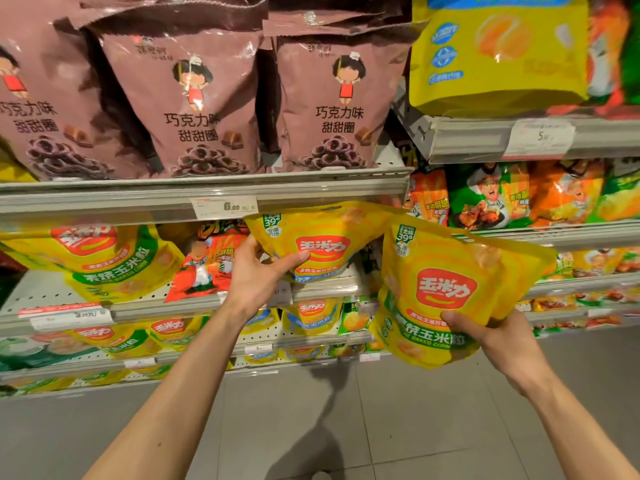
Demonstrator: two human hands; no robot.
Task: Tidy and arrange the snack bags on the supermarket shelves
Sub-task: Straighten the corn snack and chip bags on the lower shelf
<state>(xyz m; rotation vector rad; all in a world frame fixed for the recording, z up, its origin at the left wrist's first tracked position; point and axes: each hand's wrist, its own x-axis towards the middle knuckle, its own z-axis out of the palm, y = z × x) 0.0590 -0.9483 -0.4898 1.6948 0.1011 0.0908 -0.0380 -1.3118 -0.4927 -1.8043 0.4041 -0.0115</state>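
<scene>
My left hand (258, 275) grips a yellow corn snack bag with a blue band (322, 237) by its lower left side, held just in front of the second shelf. My right hand (498, 337) holds a yellow corn snack bag with a green band (446, 289) from below, thumb on its front, out in the aisle to the right. A second yellow bag seems to sit behind it. Another green-band corn bag (114, 261) lies tilted on the second shelf (194, 303) at the left, beside a red and orange snack bag (207, 261).
Brown chocolate ring bags (197, 98) stand in a row on the upper shelf, above a price rail (225, 206). A large yellow bag (498, 53) and orange and green bags (502, 199) fill the right-hand unit. Lower shelves hold more yellow bags (311, 317). Grey floor tiles lie below.
</scene>
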